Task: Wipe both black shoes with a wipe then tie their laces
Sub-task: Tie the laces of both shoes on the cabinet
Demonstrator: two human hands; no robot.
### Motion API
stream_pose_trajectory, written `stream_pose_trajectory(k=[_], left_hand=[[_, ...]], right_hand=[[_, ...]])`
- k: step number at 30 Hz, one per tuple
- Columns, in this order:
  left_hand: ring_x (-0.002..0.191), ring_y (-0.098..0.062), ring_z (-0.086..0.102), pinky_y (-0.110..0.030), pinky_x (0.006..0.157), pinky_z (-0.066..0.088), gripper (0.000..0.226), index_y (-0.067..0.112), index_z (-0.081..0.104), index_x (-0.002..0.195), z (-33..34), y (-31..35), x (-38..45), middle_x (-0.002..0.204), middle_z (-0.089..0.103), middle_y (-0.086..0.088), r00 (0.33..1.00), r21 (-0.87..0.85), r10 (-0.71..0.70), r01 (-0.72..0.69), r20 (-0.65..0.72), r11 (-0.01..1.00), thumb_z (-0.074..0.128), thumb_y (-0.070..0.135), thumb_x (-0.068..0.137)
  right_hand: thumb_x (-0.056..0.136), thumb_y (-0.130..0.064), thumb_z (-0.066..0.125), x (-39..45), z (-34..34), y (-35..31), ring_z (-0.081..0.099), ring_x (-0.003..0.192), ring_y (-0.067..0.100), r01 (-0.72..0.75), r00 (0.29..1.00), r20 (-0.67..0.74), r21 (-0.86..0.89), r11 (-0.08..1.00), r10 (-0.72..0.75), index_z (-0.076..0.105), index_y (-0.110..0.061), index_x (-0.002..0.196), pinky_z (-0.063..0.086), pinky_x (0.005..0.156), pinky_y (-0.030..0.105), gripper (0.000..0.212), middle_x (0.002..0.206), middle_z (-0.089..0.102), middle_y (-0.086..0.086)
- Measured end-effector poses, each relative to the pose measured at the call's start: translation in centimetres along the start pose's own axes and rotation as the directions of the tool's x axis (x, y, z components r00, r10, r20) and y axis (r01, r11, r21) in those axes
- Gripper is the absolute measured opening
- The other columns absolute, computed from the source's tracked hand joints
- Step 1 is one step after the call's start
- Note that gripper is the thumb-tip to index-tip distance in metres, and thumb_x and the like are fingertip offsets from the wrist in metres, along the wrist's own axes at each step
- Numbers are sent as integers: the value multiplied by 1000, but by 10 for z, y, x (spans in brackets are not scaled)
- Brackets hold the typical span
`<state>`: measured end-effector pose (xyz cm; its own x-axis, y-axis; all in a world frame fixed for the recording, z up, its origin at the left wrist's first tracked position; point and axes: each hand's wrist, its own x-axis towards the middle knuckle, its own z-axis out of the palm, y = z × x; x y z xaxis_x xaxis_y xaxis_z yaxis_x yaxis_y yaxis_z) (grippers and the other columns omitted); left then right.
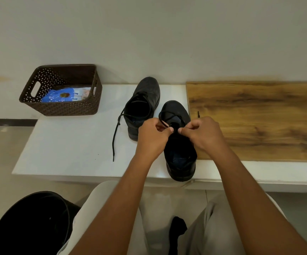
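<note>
Two bare forearms reach forward over pale trousers, with a round black bin low on the left and a black sock between the knees. On the near edge of the white tabletop stands the nearer black leather shoe, heel toward the person. Above its tongue the left hand and the right hand meet, each with fingers curled, pinching the black lace of that shoe; a loop of it arches over the toe. Just beyond and to the left sits the farther black leather shoe, its loose black lace trailing down the table. A wood-grain board lies to the right. Farther left, a brown woven plastic basket holds a blue wipes packet.
</note>
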<state>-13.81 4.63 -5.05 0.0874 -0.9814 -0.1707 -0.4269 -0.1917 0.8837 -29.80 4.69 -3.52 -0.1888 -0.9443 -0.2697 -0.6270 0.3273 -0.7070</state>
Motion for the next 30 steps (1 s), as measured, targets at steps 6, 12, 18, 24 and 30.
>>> stream_pose_trajectory(k=[6,12,18,24,30], left_hand=[[75,-10,68,-24,69,56,8,14,70,83,2,1,1,78,70,1,999,42,18,-16,-35,999,72,20,89],[59,-18,58,-31,59,52,23,3,60,79,7,2,0,75,65,-15,997,66,15,-10,-72,998,62,19,94],[75,-27,68,-36,67,57,20,4,60,81,2,-2,4,80,67,-13,997,66,7,-2,-70,998,62,17,95],[75,-22,67,-45,74,59,14,10,63,81,-5,-5,5,78,68,-6,997,13,28,-27,-69,1000,61,15,94],[78,-10,65,-31,75,58,9,19,65,86,-3,1,5,82,66,4,997,9,80,-80,-14,997,61,18,95]], right_hand=[[93,-33,75,-1,-3,1,68,75,14,-15,999,42,48,999,13,75,-16,83,46,61,23,20,77,72,1],[100,-32,66,-1,-9,6,63,70,24,-66,996,52,5,998,66,72,6,92,48,65,31,39,89,74,22],[98,-30,70,2,-15,11,69,73,22,-107,994,8,76,991,106,73,-3,87,58,75,37,29,77,73,9],[98,-30,71,0,-14,10,67,68,15,-60,998,14,95,994,59,74,-8,81,49,68,29,28,71,72,4],[96,-28,73,6,-17,16,71,74,16,-48,995,96,187,981,30,75,-12,85,60,83,42,20,77,75,5]])
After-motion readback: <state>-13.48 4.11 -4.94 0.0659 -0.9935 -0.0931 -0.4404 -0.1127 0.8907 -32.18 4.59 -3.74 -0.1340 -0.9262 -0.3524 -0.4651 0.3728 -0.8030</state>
